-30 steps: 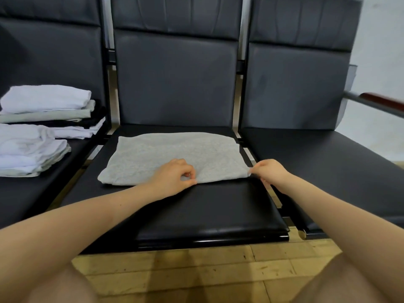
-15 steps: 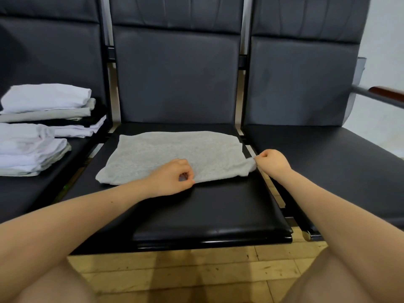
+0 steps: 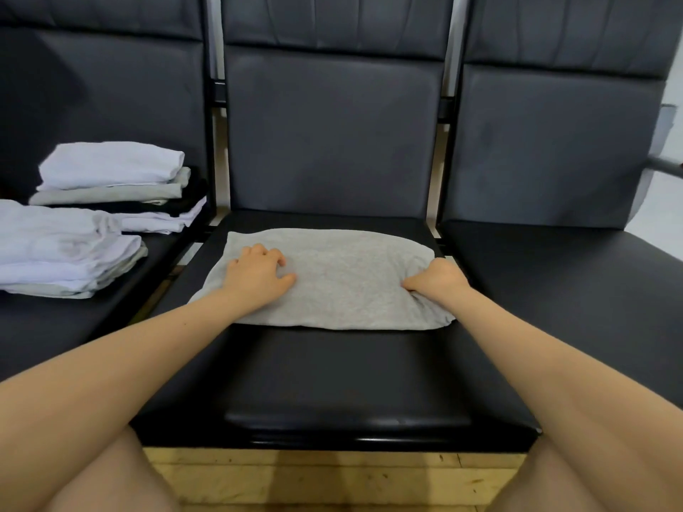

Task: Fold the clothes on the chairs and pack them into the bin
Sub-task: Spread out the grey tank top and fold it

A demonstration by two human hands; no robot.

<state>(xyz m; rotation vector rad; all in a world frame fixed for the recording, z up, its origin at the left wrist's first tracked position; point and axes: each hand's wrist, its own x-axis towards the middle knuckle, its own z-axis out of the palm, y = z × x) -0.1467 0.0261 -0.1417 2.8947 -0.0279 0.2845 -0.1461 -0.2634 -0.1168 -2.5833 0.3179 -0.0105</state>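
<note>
A grey garment lies folded flat on the seat of the middle black chair. My left hand rests on top of its left part, fingers slightly bent and pressing the fabric down. At the garment's right edge my right hand grips the cloth, its fingers curled into the bunched fabric. No bin is in view.
The left chair carries two piles of folded clothes: a back pile of white, grey and black pieces and a front pile of white ones. The right chair has a bare seat and an armrest. Wooden floor lies below.
My left hand let go of the garment's front edge and moved up onto its left part. My right hand shifted inward, holding the right edge. The view moved closer.
</note>
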